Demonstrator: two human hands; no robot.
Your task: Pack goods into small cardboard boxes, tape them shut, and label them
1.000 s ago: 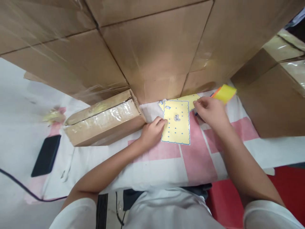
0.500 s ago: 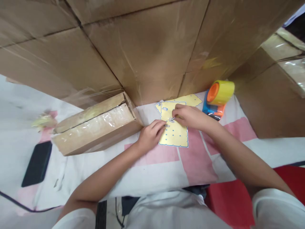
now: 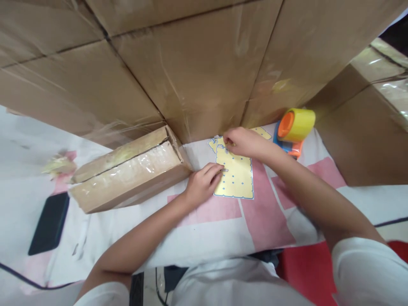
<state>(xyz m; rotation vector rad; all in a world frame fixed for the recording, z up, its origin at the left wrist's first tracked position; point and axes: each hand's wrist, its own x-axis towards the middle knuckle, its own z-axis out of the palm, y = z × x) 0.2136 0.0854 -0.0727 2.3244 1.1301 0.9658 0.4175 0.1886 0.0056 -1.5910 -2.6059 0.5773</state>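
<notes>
A table (image 3: 350,199) under a white and pink cloth, walled in by large taped cardboard boxes.

A yellow card (image 3: 236,178) dotted with blue lies flat at the table's middle. The left hand (image 3: 201,185) presses fingertips on its left edge, fingers loosely curled. The right hand (image 3: 239,141) pinches something tiny at the card's top left corner. A tape dispenser (image 3: 293,127) sits just right; a small box (image 3: 127,168) and phone (image 3: 44,223) lie left.
</notes>
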